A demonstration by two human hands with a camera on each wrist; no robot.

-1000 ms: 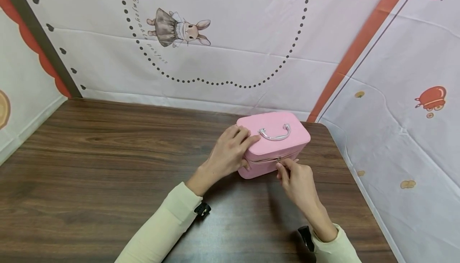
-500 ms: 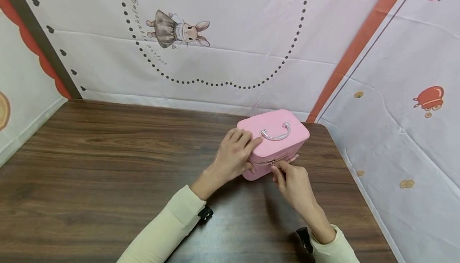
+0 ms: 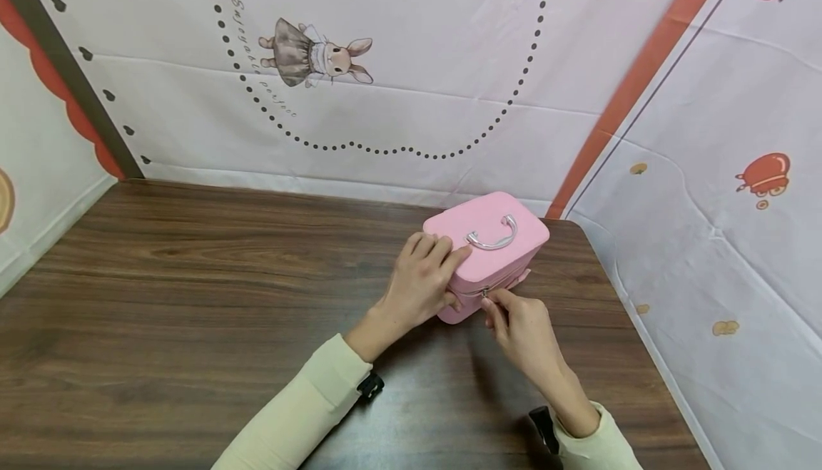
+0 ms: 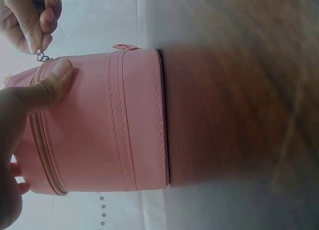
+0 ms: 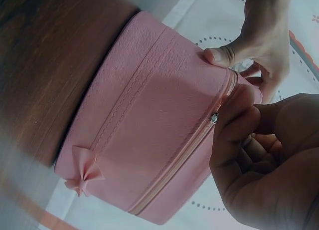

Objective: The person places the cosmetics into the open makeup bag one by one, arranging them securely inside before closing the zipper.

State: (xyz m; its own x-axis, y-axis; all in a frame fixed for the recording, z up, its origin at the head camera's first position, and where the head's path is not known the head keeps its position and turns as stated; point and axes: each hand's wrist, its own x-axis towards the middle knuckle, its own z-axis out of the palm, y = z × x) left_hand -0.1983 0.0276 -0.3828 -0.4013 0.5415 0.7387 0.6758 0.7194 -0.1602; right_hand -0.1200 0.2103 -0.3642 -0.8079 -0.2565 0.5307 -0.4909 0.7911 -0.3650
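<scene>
A pink vanity case (image 3: 475, 263) with a silver arched handle (image 3: 496, 245) stands upright on the table. My left hand (image 3: 417, 277) grips its left corner, fingers over the lid and thumb (image 4: 57, 80) pressed on the side just below the zip. At the front, my right hand (image 3: 526, 327) pinches the zipper pull between thumb and index finger; the metal slider (image 5: 214, 118) shows beside the fingertips in the right wrist view. The zip (image 5: 174, 170) runs round below the lid, and the lid lies flat on the body. A pink bow (image 5: 84, 172) sits low on the front.
The dark wooden table (image 3: 193, 299) stretches away to the left of the case. A white printed cloth (image 3: 417, 49) hangs behind the table's back edge, close to the case. Another cloth wall (image 3: 713, 256) borders the right side.
My right hand has drawn the zipper pull leftward along the front, toward my left hand. The case has turned slightly counterclockwise, and the bow now shows beyond my right fingers.
</scene>
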